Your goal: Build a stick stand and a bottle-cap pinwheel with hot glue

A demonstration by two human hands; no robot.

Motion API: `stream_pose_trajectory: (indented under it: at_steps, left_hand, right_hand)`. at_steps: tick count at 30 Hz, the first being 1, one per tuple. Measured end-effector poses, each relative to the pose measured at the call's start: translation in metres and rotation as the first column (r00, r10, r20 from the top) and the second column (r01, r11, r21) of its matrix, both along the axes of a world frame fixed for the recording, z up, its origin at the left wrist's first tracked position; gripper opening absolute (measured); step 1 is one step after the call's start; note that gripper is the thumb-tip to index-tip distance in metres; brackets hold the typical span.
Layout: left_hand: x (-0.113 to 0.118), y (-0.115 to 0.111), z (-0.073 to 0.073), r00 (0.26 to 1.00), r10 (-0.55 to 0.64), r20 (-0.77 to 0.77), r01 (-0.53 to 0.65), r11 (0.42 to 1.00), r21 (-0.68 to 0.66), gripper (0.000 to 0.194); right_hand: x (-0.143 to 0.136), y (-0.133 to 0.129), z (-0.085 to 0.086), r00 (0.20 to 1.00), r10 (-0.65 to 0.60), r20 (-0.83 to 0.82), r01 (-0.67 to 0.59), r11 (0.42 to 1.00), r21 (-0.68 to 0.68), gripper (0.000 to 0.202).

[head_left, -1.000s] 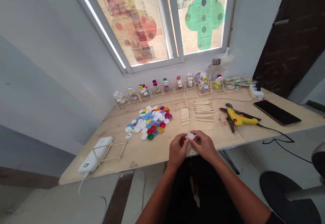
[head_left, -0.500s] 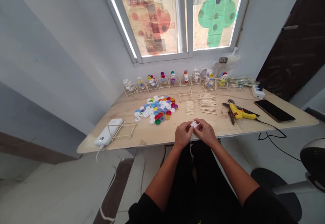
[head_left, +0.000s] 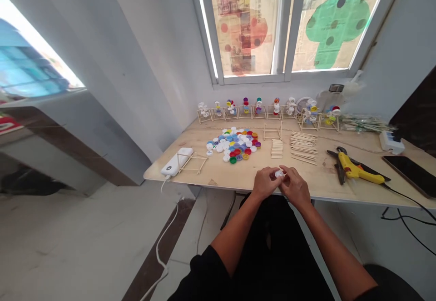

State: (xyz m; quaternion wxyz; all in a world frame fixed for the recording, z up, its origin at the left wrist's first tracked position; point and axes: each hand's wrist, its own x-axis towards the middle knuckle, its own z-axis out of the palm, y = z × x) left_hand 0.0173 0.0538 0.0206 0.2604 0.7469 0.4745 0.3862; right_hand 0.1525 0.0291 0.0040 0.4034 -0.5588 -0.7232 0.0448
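Note:
Between the fingertips of both hands is a white bottle cap (head_left: 279,173), held just above the table's front edge. My left hand (head_left: 266,183) pinches it from the left, and my right hand (head_left: 295,187) grips it from the right. Fingers cover part of the cap. Beyond my left hand lies a pile of colourful bottle caps (head_left: 235,144). Short wooden sticks (head_left: 277,148) lie in a stack just past my hands, with longer sticks (head_left: 303,147) to their right. An open stick frame (head_left: 273,131) stands behind them.
Along the wall runs a row of stick frames bearing stacked caps (head_left: 245,107). A yellow glue gun (head_left: 357,171), a phone (head_left: 412,174) and a white socket block (head_left: 391,142) lie right. At left, a stick frame (head_left: 192,163) rests against a white power bank (head_left: 177,161).
My view has turned to the left, so the table and hands appear further right. Both hands still hold the white cap, with the fingers slightly shifted around it.

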Motion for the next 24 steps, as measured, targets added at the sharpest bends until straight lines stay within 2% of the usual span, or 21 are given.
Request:
stream_pose_trajectory:
  at_steps: [4, 8, 11, 15, 20, 24]
  left_hand:
    - [-0.002, 0.003, 0.002, 0.997, -0.057, -0.055, 0.055, 0.998, -0.040, 0.027]
    - [-0.002, 0.004, 0.006, 0.992, -0.066, -0.106, 0.063, 0.998, -0.028, 0.025]
    - [-0.001, 0.002, 0.008, 0.986, -0.045, -0.159, 0.044, 0.999, -0.009, 0.020]
    - [-0.007, -0.002, 0.006, 0.986, 0.056, -0.158, -0.051, 0.998, 0.040, 0.024]
    - [-0.046, 0.003, 0.000, 0.922, 0.274, -0.274, -0.244, 0.960, 0.137, 0.027]
    - [-0.084, 0.008, -0.002, 0.832, 0.386, -0.399, -0.320, 0.921, 0.223, 0.030]
  right_hand:
    - [-0.002, -0.001, -0.003, 0.985, -0.049, 0.165, 0.036, 0.996, 0.078, 0.038]
    - [-0.002, 0.000, -0.006, 0.968, -0.078, 0.240, 0.049, 0.991, 0.125, 0.038]
    - [-0.002, 0.001, -0.007, 0.960, -0.086, 0.266, 0.047, 0.988, 0.147, 0.038]
    - [-0.001, 0.001, -0.006, 0.978, -0.009, 0.208, -0.022, 0.990, 0.142, 0.036]
    - [-0.001, 0.001, -0.004, 0.989, 0.000, 0.146, -0.018, 0.993, 0.120, 0.034]
    - [-0.002, 0.002, -0.004, 0.988, -0.029, 0.154, 0.008, 0.991, 0.134, 0.030]
